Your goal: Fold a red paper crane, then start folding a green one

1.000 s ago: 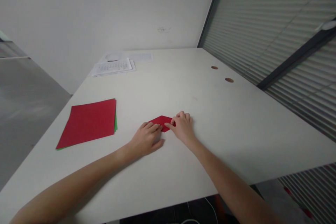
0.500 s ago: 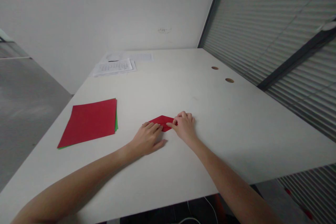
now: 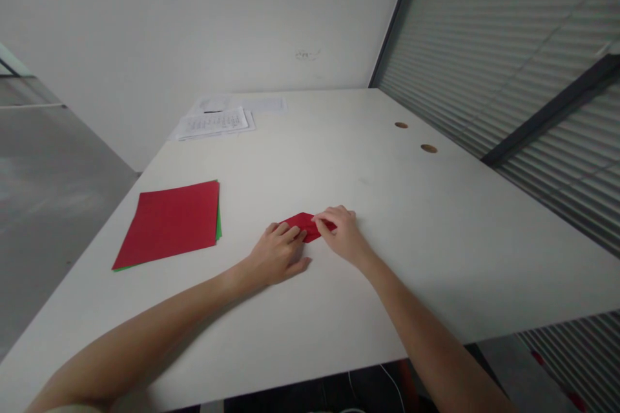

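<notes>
A small folded piece of red paper [image 3: 303, 222] lies on the white table [image 3: 436, 239], partly covered by both hands. My left hand [image 3: 278, 255] rests on its near left part, fingers flat and pressing it down. My right hand [image 3: 341, 232] is at its right end, fingers curled, with thumb and forefinger pinching the paper's edge.
A stack of red sheets [image 3: 172, 222] with a green sheet [image 3: 219, 226] under it lies to the left. White printed papers [image 3: 217, 121] sit at the far end by the wall. Two round holes [image 3: 429, 148] are in the table near the blinds on the right.
My right hand has drawn its fingers a little leftward over the folded paper's right end. My left hand stays put. The view has shifted slightly.
</notes>
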### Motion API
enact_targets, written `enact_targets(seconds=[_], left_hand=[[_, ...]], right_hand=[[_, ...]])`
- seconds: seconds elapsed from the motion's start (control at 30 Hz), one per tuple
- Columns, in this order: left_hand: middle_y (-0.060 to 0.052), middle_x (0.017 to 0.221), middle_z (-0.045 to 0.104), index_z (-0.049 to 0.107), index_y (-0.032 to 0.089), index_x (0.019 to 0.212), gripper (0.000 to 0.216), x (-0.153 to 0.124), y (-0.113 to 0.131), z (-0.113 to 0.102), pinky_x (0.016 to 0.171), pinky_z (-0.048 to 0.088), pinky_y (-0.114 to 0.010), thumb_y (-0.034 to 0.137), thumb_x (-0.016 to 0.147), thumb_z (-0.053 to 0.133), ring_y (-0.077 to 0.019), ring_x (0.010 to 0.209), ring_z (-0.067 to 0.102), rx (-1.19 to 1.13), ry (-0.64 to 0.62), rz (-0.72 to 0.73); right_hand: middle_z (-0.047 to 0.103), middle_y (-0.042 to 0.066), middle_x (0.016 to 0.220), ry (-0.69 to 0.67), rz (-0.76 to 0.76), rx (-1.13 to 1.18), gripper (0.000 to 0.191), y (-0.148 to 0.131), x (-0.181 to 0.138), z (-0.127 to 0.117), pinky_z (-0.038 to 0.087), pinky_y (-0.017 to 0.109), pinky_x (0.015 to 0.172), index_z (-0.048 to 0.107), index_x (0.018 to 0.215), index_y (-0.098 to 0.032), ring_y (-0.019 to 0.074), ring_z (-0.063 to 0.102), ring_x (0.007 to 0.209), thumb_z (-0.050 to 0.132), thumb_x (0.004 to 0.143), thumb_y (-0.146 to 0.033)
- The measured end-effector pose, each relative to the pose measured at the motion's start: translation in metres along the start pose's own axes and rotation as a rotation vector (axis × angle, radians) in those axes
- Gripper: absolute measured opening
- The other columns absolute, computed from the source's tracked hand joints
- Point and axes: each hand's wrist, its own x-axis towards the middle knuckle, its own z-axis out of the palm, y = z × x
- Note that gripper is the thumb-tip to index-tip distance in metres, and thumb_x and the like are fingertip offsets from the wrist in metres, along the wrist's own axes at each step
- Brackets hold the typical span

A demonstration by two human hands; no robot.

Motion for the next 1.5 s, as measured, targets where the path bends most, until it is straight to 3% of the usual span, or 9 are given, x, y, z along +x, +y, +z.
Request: enact_targets(seconds=[0.13, 0.33, 0.57, 0.73, 0.93, 1.03, 1.2, 1.37, 1.5], left_hand=[[-0.012, 0.109, 0.060, 0.057, 0.016, 0.119, 0.045, 0.001, 0.001, 0.001, 0.088, 0.040, -0.044, 0.049, 0.089, 0.048, -0.0281, 0.101, 0.053, -0.002, 0.004, -0.015], [-0.011, 0.108, 0.060, 0.057, 0.015, 0.119, 0.047, 0.000, 0.002, 0.000, 0.088, 0.040, -0.045, 0.049, 0.089, 0.047, -0.0280, 0.102, 0.052, 0.019, -0.001, -0.023], [-0.011, 0.111, 0.060, 0.055, 0.016, 0.123, 0.047, -0.002, 0.000, 0.002, 0.088, 0.040, -0.044, 0.049, 0.090, 0.045, -0.0281, 0.104, 0.053, 0.023, 0.011, -0.027], [-0.011, 0.112, 0.060, 0.056, 0.016, 0.122, 0.046, -0.003, -0.001, 0.002, 0.089, 0.040, -0.044, 0.048, 0.090, 0.046, -0.0281, 0.104, 0.053, 0.020, 0.023, -0.019], [-0.011, 0.122, 0.059, 0.059, 0.016, 0.117, 0.043, -0.001, 0.000, 0.001, 0.090, 0.040, -0.044, 0.047, 0.089, 0.048, -0.0278, 0.105, 0.053, 0.006, 0.025, -0.011], [-0.011, 0.120, 0.060, 0.059, 0.015, 0.119, 0.046, -0.001, -0.001, 0.002, 0.090, 0.041, -0.045, 0.047, 0.089, 0.048, -0.0284, 0.106, 0.054, 0.012, 0.026, -0.008], [-0.013, 0.128, 0.059, 0.055, 0.015, 0.127, 0.050, -0.004, -0.002, 0.006, 0.095, 0.040, -0.048, 0.048, 0.091, 0.045, -0.0291, 0.111, 0.054, 0.019, 0.047, -0.013], [-0.014, 0.131, 0.057, 0.052, 0.019, 0.131, 0.054, -0.004, -0.004, 0.006, 0.105, 0.033, -0.052, 0.053, 0.091, 0.045, -0.0302, 0.123, 0.050, 0.002, 0.087, -0.009], [-0.012, 0.133, 0.057, 0.060, 0.018, 0.117, 0.044, -0.003, -0.010, 0.006, 0.115, 0.020, -0.053, 0.051, 0.092, 0.045, -0.0275, 0.128, 0.048, -0.081, 0.089, 0.076]], right_hand=[[0.068, 0.004, 0.087, -0.181, -0.200, 0.035, 0.031, 0.000, -0.002, -0.006, 0.038, 0.031, 0.085, 0.074, 0.101, -0.025, 0.0170, 0.055, 0.089, 0.053, 0.084, -0.010], [0.070, 0.007, 0.094, -0.221, -0.219, -0.147, 0.032, 0.009, -0.002, -0.007, 0.037, 0.037, 0.087, 0.075, 0.101, -0.030, 0.0203, 0.056, 0.100, 0.055, 0.084, -0.011], [0.073, 0.006, 0.098, -0.270, -0.198, -0.184, 0.030, 0.018, 0.000, -0.023, 0.038, 0.040, 0.090, 0.075, 0.097, -0.032, 0.0215, 0.058, 0.107, 0.055, 0.086, -0.012], [0.073, 0.007, 0.093, -0.252, -0.198, -0.159, 0.028, 0.026, 0.000, -0.023, 0.040, 0.041, 0.089, 0.077, 0.092, -0.030, 0.0221, 0.061, 0.102, 0.056, 0.085, -0.013], [0.071, 0.006, 0.088, -0.119, -0.248, -0.033, 0.036, 0.023, 0.001, -0.018, 0.042, 0.039, 0.088, 0.076, 0.096, -0.029, 0.0203, 0.060, 0.097, 0.053, 0.081, -0.004], [0.070, 0.007, 0.097, -0.168, -0.261, -0.036, 0.035, 0.021, 0.000, -0.017, 0.043, 0.039, 0.089, 0.076, 0.096, -0.030, 0.0205, 0.059, 0.100, 0.055, 0.081, -0.006], [0.073, 0.006, 0.095, -0.253, -0.205, -0.054, 0.032, 0.020, -0.001, -0.016, 0.041, 0.044, 0.091, 0.076, 0.094, -0.030, 0.0229, 0.059, 0.103, 0.055, 0.083, -0.009], [0.073, 0.004, 0.094, -0.204, -0.203, 0.088, 0.032, 0.019, 0.000, -0.012, 0.041, 0.043, 0.094, 0.075, 0.096, -0.027, 0.0199, 0.060, 0.098, 0.055, 0.082, -0.007], [0.070, 0.004, 0.112, -0.131, -0.269, 0.131, 0.046, 0.023, 0.001, -0.005, 0.042, 0.043, 0.097, 0.069, 0.111, -0.026, 0.0200, 0.055, 0.108, 0.047, 0.080, -0.001]])
